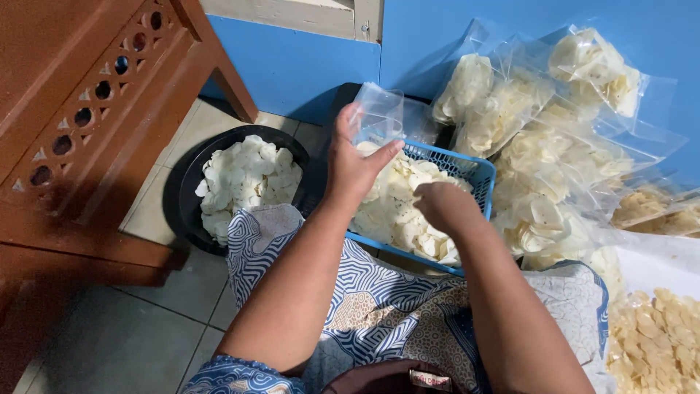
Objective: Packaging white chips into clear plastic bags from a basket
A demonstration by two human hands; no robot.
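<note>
The person has two bare arms with no sleeves on the lower parts. The left hand (pixel 355 164) and the right hand (pixel 442 206) wear no gloves, rings or watch. Over the lap lies a cloth (pixel 379 306) with blue and white wavy lines, and some brown and cream patches with tiny patterns. Near the bottom edge a bit of blue patterned sleeve (pixel 237 376) shows, and a dark brown piece of clothing (pixel 397 379).
</note>
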